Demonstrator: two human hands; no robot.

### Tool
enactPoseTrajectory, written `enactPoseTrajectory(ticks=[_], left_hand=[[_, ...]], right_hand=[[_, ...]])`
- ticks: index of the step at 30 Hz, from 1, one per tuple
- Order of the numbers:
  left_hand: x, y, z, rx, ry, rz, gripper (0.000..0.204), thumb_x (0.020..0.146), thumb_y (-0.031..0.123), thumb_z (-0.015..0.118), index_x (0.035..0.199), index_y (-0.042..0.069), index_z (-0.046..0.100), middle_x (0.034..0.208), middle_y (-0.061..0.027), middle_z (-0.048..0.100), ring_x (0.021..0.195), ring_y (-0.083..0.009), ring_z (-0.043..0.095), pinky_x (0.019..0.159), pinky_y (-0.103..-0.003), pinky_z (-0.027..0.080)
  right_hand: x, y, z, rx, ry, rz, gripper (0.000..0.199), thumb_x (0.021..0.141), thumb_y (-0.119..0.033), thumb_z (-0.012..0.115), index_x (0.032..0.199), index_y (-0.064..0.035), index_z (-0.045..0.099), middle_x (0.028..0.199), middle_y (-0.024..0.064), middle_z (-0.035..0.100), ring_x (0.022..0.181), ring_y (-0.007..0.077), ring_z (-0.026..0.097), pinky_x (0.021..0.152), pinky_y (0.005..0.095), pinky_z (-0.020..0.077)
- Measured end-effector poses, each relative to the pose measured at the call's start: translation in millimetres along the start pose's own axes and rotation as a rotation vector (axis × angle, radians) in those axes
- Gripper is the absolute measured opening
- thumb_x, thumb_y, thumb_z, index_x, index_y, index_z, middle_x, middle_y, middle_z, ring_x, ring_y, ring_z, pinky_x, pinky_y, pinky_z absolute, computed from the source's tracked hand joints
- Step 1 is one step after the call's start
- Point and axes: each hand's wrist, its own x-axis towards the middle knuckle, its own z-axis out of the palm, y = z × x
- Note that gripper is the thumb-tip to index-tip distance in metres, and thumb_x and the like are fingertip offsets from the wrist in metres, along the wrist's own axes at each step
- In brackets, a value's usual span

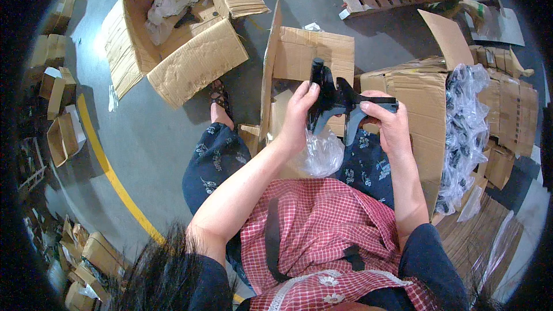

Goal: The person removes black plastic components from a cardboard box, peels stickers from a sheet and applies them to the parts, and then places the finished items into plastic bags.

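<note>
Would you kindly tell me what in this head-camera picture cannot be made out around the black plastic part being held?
- Head view: the lower end of the black plastic part is hidden by the clear plastic bag and both grips.
- The left hand and right hand cover their contact points.
- The open cardboard box behind: its inside is blocked by the part and hands.
- Bagged dark items at right: shapes blurred by wrap.

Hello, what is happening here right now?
A seated person holds a black plastic part in both hands above the lap. The left hand grips its tall end and the right hand its flat arm. A clear plastic bag hangs below it. Open cardboard boxes stand in front, and one at the right holds bagged black parts.
</note>
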Motion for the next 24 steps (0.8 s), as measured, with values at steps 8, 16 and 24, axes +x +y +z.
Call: enactPoseTrajectory(ticks=[8, 16, 24], left_hand=[[5, 12, -9, 0.357, -0.079, -0.183, 0.049, 0.094, 0.059, 0.053, 0.100, 0.012, 0.064, 0.078, 0.0004, 0.060, 0.059, -0.0083, 0.050, 0.048, -0.023, 0.033], [5, -16, -13, 0.062, -0.449, -0.481, 0.068, 0.089, 0.068, 0.056, 0.128, 0.012, 0.060, 0.112, -0.0086, 0.068, 0.091, -0.0205, 0.068, 0.070, -0.029, 0.055], [-2, 4, -4, 0.195, -0.346, -0.327, 0.055, 0.097, 0.060, 0.049, 0.115, 0.010, 0.062, 0.085, -0.0063, 0.070, 0.071, -0.0105, 0.069, 0.041, -0.020, 0.033]], right_hand=[[0, -47, -18, -0.528, -0.300, -0.294, 0.019, 0.071, -0.002, 0.072, 0.089, 0.0011, 0.071, 0.098, 0.0094, 0.070, 0.096, 0.0202, 0.066, 0.085, 0.0339, 0.0507], [9, -62, 9, -0.803, -0.517, -0.506, 0.032, 0.070, 0.000, 0.072, 0.102, -0.0055, 0.072, 0.097, 0.0104, 0.067, 0.096, 0.0279, 0.065, 0.087, 0.0353, 0.0508], [4, -46, 12, -0.805, -0.220, -0.416, 0.039, 0.074, -0.001, 0.072, 0.112, -0.0097, 0.073, 0.091, 0.0086, 0.068, 0.086, 0.0211, 0.066, 0.077, 0.0290, 0.0531]])
